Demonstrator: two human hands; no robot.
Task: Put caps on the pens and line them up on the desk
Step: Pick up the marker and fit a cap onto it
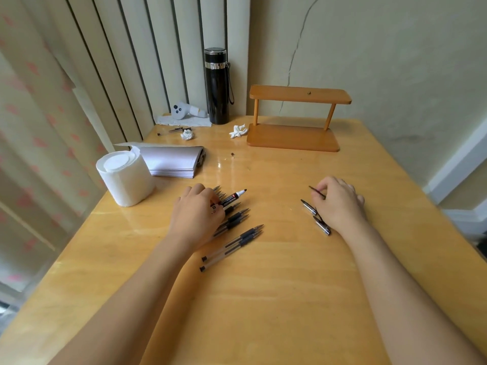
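Observation:
Several uncapped black gel pens (237,234) lie fanned on the wooden desk (263,299), tips pointing up and right. A white-tipped marker (235,195) lies among them. My left hand (196,216) rests over the left part of the pile, fingers curled onto the marker and the pens beneath. Loose pen caps (308,207) (322,227) lie to the right. My right hand (338,202) sits over them, its fingers pinched on one black cap (316,191) whose clip sticks out to the left.
A toilet paper roll (123,177) and a paper stack (171,160) sit at the left. Farther back are a black flask (217,86), a small wooden shelf (295,119), crumpled tissues (238,131), a white controller (181,110) and another pen (174,130).

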